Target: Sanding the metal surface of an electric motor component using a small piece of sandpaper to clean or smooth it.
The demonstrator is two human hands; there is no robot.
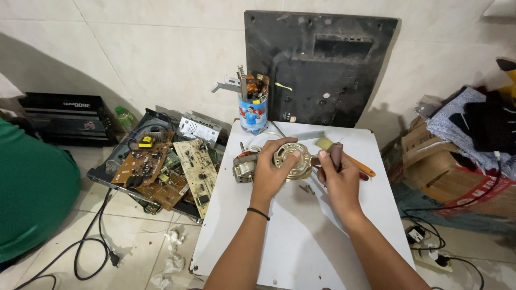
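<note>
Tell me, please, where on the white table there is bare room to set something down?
The white table is bare in front, between the forearms and toward its left edge. The back is crowded: left hand on the motor, right hand with a tool, brush, cup of tools.

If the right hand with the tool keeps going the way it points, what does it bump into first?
Probably the round metal motor. The right hand aims its dark-handled tool leftward at it, and the left hand grips that motor. The tip already seems to touch, though depth is unclear.
</note>
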